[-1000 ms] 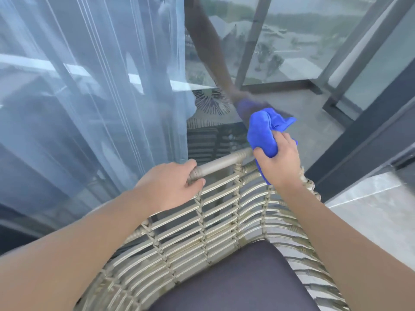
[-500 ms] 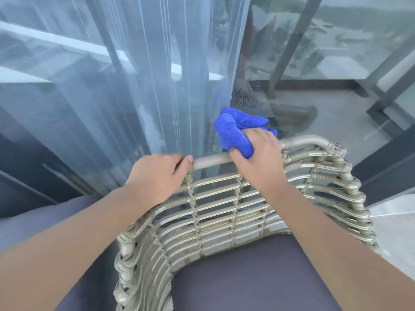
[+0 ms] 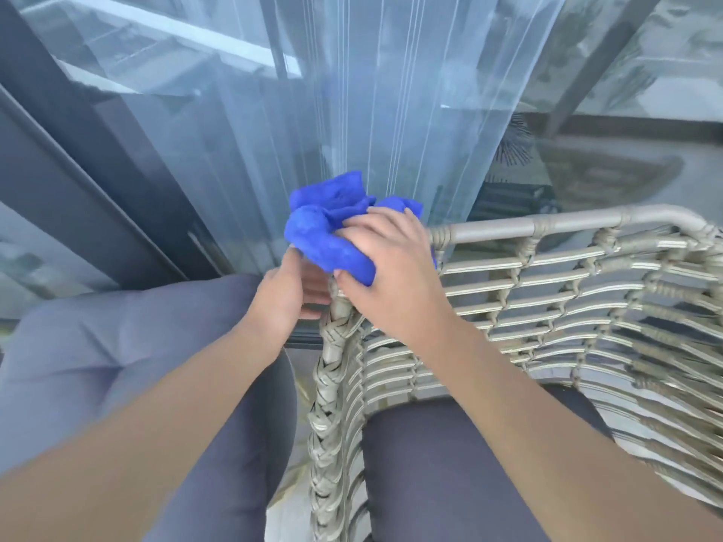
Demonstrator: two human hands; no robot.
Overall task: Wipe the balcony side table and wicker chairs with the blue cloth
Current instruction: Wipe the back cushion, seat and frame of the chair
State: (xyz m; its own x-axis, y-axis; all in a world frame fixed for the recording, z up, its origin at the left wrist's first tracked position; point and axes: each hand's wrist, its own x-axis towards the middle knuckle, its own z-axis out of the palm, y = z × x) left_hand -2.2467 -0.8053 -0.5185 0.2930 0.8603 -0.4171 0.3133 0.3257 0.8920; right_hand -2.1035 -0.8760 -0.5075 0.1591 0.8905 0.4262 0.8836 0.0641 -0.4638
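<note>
Wiping the wicker chair is the step in hand, judged from the cloth pressed at its top rail's left corner. Side table not in view; no telling whether it has been done.

Room, largest first: sheer curtain hanging behind glass doors, dark door frame slanting down on the left, balcony floor and railing reflected in the pane upper right. Grey seat cushion fills the chair; a second grey cushion lies just beside it on the left, likely the other chair's.

Chair frame: woven strands wrapped round a smooth grey top rail, which bends down at the corner into a braided arm.

Blue cloth sits bunched on that corner. Right hand grips it, fingers curled over the wad, thumb tucked under its lower edge. Left hand is at the outer side of the corner post, fingers partly hidden; grip unclear, so I cannot tell whether it holds the post or only steadies it.

Next move, as I judge it: carry the cloth down the braided arm, keeping pressure into the weave where dust lodges.
</note>
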